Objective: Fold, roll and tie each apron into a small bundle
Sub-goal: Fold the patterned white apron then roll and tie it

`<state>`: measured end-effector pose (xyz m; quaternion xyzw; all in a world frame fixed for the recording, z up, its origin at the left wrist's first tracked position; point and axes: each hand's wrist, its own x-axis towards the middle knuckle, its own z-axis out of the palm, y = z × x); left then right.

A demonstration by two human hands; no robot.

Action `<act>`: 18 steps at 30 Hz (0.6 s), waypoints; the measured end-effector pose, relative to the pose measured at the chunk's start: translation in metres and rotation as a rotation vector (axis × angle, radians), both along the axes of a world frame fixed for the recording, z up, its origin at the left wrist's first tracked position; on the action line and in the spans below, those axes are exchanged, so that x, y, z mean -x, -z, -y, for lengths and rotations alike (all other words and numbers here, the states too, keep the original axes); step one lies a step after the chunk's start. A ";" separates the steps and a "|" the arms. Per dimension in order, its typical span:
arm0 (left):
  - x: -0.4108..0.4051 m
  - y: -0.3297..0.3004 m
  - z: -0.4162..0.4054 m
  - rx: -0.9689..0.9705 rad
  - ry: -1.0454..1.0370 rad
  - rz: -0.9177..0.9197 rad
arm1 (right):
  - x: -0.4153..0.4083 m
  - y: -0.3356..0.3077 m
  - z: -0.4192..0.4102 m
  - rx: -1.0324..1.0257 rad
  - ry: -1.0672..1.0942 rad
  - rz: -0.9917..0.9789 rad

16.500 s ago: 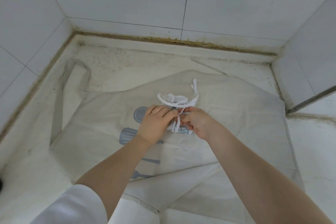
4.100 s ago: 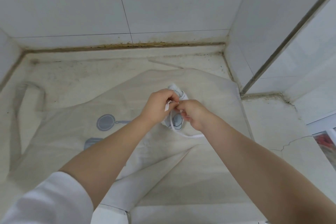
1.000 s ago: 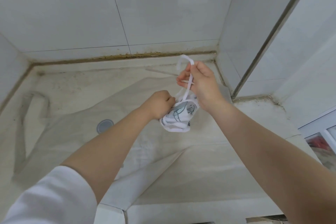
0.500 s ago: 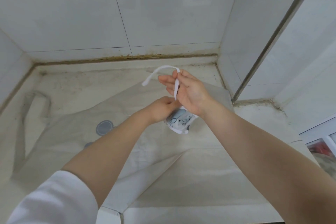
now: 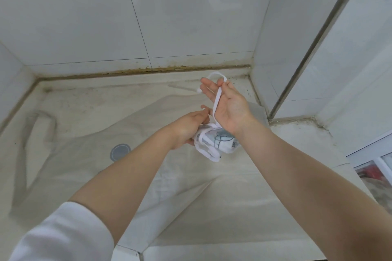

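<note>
Our left hand (image 5: 187, 128) grips the rolled apron bundle (image 5: 216, 141), holding it up above a beige apron (image 5: 191, 186) spread flat on the stained counter (image 5: 84, 99). Our right hand (image 5: 226, 103) is raised palm up, fingers nearly straight, with the white tie strap (image 5: 216, 99) running from the bundle across the palm and looping over the fingertips. A white sleeve (image 5: 61, 235) covers our left upper arm.
</note>
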<state>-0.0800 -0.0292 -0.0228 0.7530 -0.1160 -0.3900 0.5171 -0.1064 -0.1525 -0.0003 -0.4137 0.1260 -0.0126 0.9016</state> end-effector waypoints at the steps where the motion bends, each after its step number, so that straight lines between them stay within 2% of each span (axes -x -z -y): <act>1: 0.003 0.000 0.002 -0.008 0.007 -0.006 | 0.001 0.001 -0.001 -0.020 -0.006 0.015; 5: 0.004 0.000 0.007 -0.080 0.053 0.206 | 0.002 0.002 -0.001 -0.102 0.059 0.085; 8: 0.005 -0.002 0.008 -0.204 0.197 0.528 | -0.001 -0.004 -0.008 -0.130 0.115 0.159; 12: 0.004 -0.009 0.007 -0.214 0.208 0.817 | -0.003 -0.011 -0.019 -0.206 0.127 0.237; 15: 0.002 -0.010 0.003 -0.249 0.271 0.927 | -0.001 -0.011 -0.017 -0.181 0.094 0.228; 18: 0.009 -0.015 0.001 -0.175 0.264 0.927 | -0.002 -0.012 -0.021 -0.015 0.047 0.206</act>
